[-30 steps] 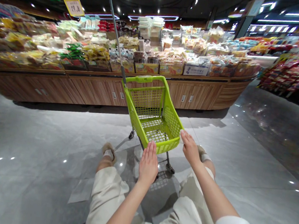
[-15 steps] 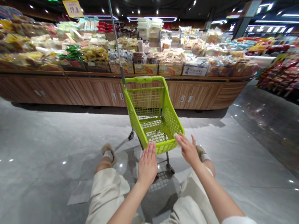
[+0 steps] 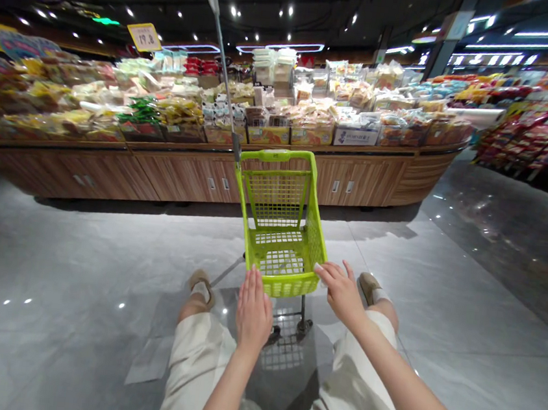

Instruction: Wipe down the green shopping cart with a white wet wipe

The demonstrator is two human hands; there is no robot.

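As hands (image 3: 253, 314) (image 3: 342, 292) meet a lime shopping cart (image 3: 275, 195), snack counter (image 3: 355, 181) ahead, shelves (image 3: 526, 134) right

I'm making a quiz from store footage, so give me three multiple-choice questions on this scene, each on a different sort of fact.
1. Where is the shopping cart relative to the person's feet?
A) Between them
B) On top of the wooden display
C) Left of both

2. What colour is its basket?
A) Red
B) Lime green
C) Blue

3. How is the left hand?
A) Clenched in a fist
B) Gripping the pole
C) Open and flat

1: A, its wheels stand between the feet.
2: B, the mesh shows lime green.
3: C, the hand is unclenched, holding nothing.
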